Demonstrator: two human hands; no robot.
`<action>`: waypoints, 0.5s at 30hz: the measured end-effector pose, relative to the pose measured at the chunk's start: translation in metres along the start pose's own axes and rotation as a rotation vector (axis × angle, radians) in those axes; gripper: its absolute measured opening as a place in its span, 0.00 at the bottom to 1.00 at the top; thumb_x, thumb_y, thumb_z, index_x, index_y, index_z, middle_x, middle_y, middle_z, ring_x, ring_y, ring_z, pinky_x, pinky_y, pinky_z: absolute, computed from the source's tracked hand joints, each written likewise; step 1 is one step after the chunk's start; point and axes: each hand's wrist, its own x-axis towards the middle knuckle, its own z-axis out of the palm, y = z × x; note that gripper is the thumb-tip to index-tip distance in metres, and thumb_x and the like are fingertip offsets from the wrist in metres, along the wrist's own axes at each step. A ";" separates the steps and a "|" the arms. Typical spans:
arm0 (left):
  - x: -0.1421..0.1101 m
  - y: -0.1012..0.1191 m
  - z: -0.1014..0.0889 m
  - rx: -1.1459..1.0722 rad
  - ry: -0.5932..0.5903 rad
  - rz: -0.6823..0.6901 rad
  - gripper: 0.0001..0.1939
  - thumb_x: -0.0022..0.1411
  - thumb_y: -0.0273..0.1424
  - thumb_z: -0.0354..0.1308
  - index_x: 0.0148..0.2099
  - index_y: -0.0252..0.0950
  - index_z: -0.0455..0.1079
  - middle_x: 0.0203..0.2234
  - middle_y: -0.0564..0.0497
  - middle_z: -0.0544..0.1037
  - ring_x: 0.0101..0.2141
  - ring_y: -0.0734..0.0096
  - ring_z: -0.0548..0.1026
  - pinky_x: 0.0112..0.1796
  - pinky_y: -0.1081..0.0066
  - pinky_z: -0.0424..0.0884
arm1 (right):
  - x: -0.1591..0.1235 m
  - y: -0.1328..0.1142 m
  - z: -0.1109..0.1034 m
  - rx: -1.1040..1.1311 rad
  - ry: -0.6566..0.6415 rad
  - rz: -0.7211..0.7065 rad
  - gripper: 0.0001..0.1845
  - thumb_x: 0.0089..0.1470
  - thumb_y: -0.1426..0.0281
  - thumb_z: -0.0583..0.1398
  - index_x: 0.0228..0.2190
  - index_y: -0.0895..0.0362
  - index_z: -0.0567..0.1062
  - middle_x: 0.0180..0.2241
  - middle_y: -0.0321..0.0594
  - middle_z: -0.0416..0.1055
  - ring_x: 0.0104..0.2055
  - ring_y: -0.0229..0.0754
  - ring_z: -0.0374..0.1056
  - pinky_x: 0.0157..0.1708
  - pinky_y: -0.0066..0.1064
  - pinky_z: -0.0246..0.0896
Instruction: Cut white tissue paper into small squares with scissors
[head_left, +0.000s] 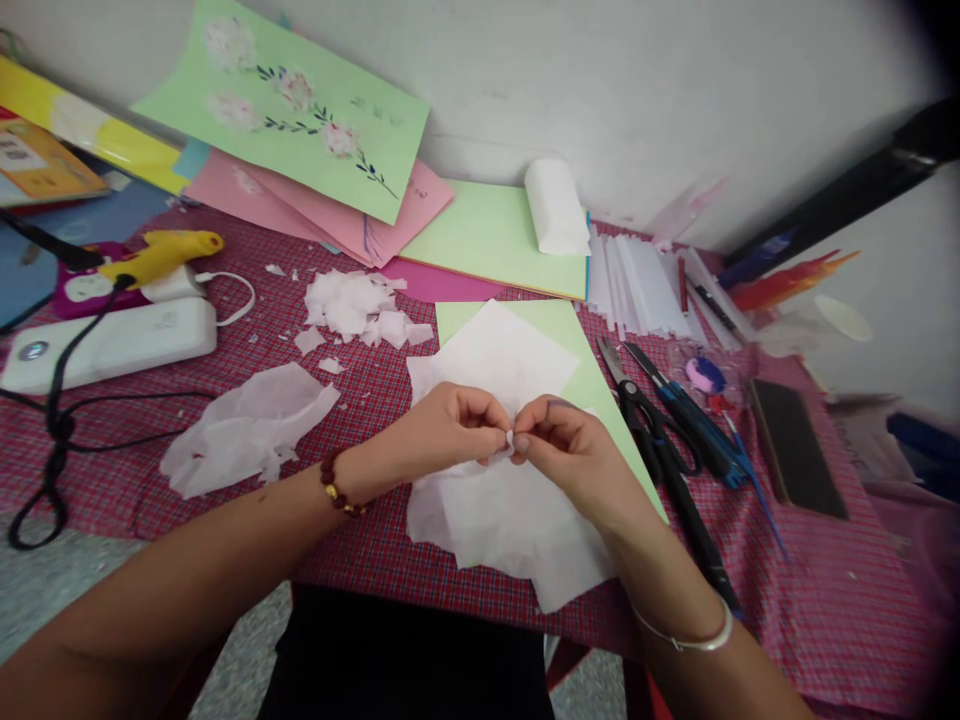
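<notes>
My left hand [450, 425] and my right hand [566, 450] meet over a stack of thin white tissue sheets [502, 520]. Both pinch a small white tissue piece [511, 440] between thumb and fingertips. The sheets lie partly on a light green paper sheet [581, 340] on the red checked tablecloth [825, 590]. A bead bracelet is on my left wrist and a metal bangle on my right.
Black scissors [645, 415] and blue-handled tools [697, 420] lie right of my hands. Torn tissue scraps [360, 305] and a crumpled tissue sheet [244, 430] lie left. A yellow glue gun [161, 255], a white power strip [112, 345], coloured card [300, 110], and a white tissue roll [555, 205] sit behind.
</notes>
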 end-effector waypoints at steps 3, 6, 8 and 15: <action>0.000 0.000 0.002 0.003 0.029 -0.017 0.03 0.51 0.26 0.56 0.26 0.32 0.70 0.17 0.57 0.69 0.21 0.81 0.64 0.25 0.77 0.59 | 0.000 0.000 0.000 -0.018 0.020 0.001 0.04 0.48 0.71 0.63 0.24 0.56 0.72 0.24 0.32 0.66 0.25 0.35 0.64 0.27 0.29 0.59; 0.000 -0.002 0.003 -0.001 0.050 -0.018 0.04 0.51 0.26 0.56 0.26 0.32 0.70 0.17 0.57 0.69 0.21 0.81 0.64 0.24 0.77 0.59 | -0.001 -0.001 0.000 -0.051 0.053 -0.005 0.04 0.48 0.72 0.63 0.24 0.56 0.73 0.25 0.32 0.66 0.26 0.35 0.63 0.27 0.29 0.59; 0.000 -0.003 0.003 -0.023 0.044 -0.006 0.04 0.51 0.26 0.56 0.27 0.32 0.71 0.18 0.56 0.70 0.21 0.81 0.65 0.25 0.77 0.60 | -0.002 -0.002 0.000 -0.068 0.056 -0.006 0.03 0.48 0.72 0.63 0.24 0.56 0.73 0.26 0.33 0.66 0.26 0.35 0.63 0.27 0.29 0.58; 0.000 -0.003 0.003 -0.001 0.069 -0.012 0.04 0.51 0.25 0.57 0.27 0.31 0.72 0.18 0.56 0.70 0.21 0.81 0.65 0.25 0.77 0.60 | -0.002 -0.001 0.000 -0.064 0.058 -0.013 0.04 0.48 0.72 0.62 0.24 0.57 0.73 0.25 0.32 0.66 0.26 0.34 0.63 0.27 0.29 0.57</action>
